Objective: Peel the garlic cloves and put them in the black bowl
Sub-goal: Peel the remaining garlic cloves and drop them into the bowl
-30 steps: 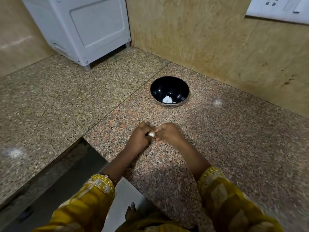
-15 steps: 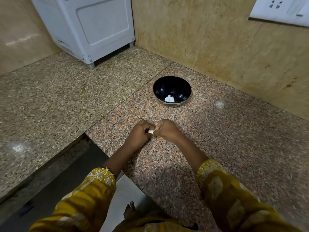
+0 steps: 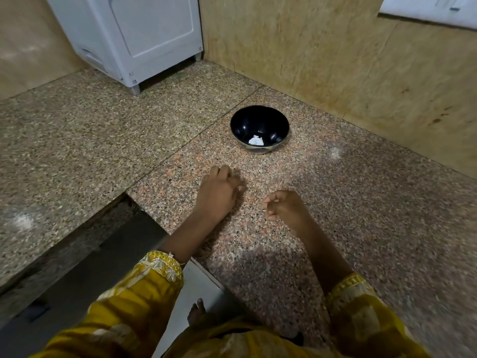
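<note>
A speckled granite counter [image 3: 348, 228] runs into a corner of tan walls. Nearest are yellow sleeves [image 3: 144, 288]. Over the counter the left hand [image 3: 218, 193] and right hand [image 3: 285, 206] are apart, both with fingers curled. The left is blurred, and it cannot be told whether either holds a garlic clove. Beyond them stands the black bowl [image 3: 258, 120], with pale pieces [image 3: 256, 141] at its bottom. Farthest back is a white appliance [image 3: 144, 34].

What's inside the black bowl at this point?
The black bowl holds a small cluster of white pieces on its floor, toward the near side. Too small to tell cloves from skin. Anything beneath the pieces is covered.
</note>
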